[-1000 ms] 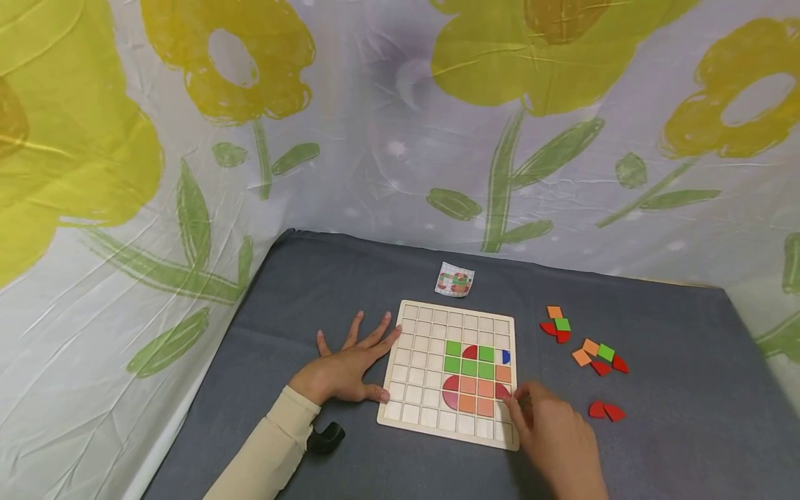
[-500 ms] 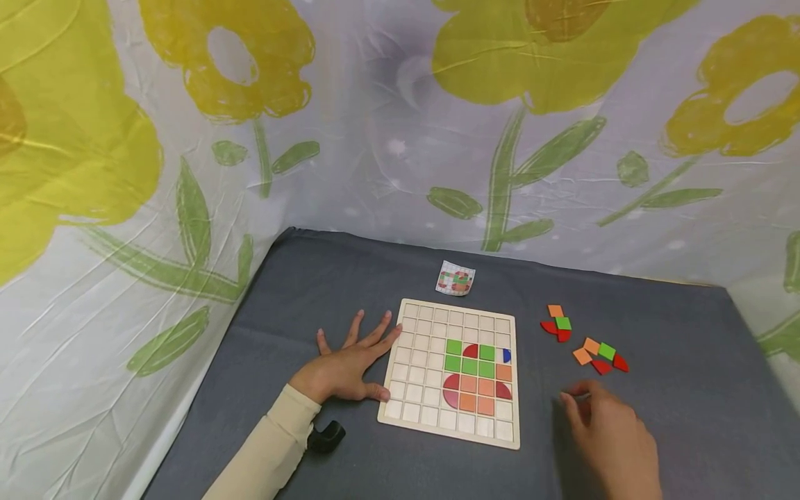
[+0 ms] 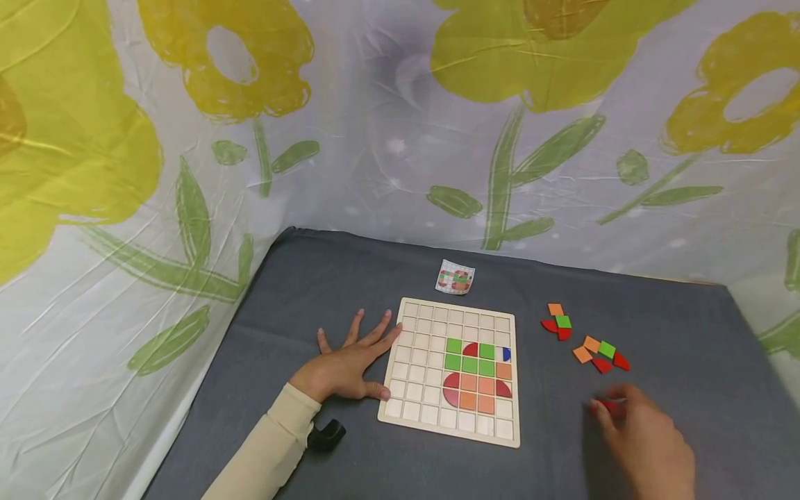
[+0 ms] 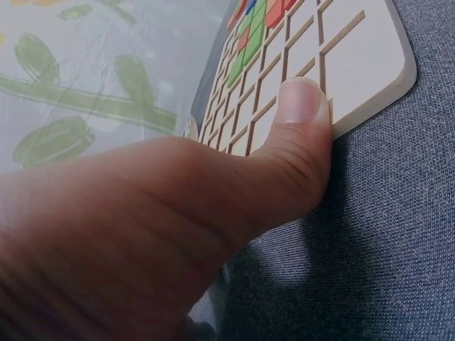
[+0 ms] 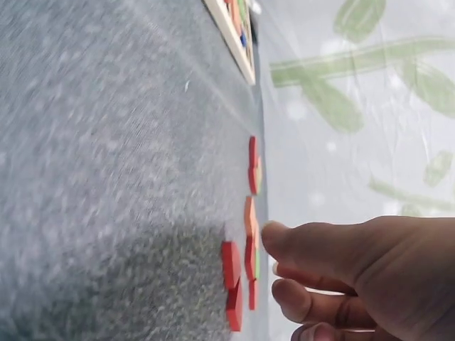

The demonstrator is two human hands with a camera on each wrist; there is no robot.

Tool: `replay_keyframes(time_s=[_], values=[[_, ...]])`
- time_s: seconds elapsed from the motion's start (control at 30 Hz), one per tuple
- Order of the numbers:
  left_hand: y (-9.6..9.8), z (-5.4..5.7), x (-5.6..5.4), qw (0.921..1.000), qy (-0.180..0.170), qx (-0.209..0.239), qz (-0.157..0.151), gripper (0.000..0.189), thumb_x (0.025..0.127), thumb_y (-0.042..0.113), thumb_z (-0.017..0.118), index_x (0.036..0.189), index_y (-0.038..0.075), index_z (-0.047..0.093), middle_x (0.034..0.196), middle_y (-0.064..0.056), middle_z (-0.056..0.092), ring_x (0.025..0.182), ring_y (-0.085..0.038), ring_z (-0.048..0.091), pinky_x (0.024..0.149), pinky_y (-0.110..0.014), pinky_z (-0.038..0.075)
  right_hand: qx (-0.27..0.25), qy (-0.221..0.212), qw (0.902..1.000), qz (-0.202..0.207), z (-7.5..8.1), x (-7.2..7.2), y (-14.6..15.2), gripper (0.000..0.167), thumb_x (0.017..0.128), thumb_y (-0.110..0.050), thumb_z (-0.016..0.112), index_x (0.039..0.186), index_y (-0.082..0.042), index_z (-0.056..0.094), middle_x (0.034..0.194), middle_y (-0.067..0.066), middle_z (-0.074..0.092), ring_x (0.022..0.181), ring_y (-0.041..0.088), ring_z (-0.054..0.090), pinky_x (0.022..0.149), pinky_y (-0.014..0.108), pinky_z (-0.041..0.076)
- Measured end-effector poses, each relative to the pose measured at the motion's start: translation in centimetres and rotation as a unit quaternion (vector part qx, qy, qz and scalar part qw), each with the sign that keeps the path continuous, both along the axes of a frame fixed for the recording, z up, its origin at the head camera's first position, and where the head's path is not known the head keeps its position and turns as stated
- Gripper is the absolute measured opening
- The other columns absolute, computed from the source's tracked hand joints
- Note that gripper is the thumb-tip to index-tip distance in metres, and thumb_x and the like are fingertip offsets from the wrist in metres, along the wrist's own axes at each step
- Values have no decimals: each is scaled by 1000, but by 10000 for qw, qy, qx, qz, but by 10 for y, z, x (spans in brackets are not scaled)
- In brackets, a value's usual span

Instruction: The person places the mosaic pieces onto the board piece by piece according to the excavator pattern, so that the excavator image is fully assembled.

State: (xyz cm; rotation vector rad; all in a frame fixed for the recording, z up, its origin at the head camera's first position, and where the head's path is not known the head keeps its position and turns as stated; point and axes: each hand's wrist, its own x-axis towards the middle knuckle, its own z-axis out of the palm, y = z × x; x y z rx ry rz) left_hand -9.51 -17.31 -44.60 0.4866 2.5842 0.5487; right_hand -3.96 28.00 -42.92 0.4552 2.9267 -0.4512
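Observation:
My left hand [image 3: 340, 371] lies spread at the left edge of a wooden grid board [image 3: 421, 415]. Its thumb [image 4: 302, 106] rests on the frame near the board's corner, and the index fingertip is at the rim higher up. Green and orange squares and red quarter-round tiles fill several cells, with one blue piece [image 3: 506, 354] at the right. To the right of the board, my right hand [image 3: 650, 434] hovers over two red quarter-round tiles [image 5: 232, 266], mostly covered by it in the head view. Its thumb and fingers are loosely bent and apart, holding nothing.
Two small groups of loose tiles, orange [image 3: 591, 344], green [image 3: 607, 350] and red, lie beyond the right hand. A printed pattern card [image 3: 455, 277] is behind the board. A black curved object [image 3: 326, 436] sits by the left wrist. A flowered curtain [image 3: 375, 125] hangs behind the dark cloth.
My right hand has left the red quarter-round tile at the board's right side, which stays in its cell, and moved right to the two loose red tiles. The left hand has stayed put.

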Motion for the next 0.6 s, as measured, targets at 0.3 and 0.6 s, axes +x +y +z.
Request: replay_keyframes(time_s=[0.3, 0.6], values=[[-1, 0, -1, 10000, -31, -65, -18, 114, 84, 53, 85, 171, 37, 13, 178, 8, -4, 161, -40, -18, 102, -93, -9, 215, -279, 9994, -55, -8, -1, 1, 51, 87, -35, 90, 112, 3, 66, 88, 14, 66, 73, 24, 61, 60, 45, 53], [-1, -1, -1, 10000, -55, -18, -47, 114, 84, 54, 84, 171, 38, 12, 178, 9, -6, 161, -39, -19, 101, -93, -10, 82, -207, 9997, 38, -10, 0, -1, 45, 87, -31, 90, 115, -2, 69, 94, 13, 67, 79, 26, 64, 63, 50, 53]])
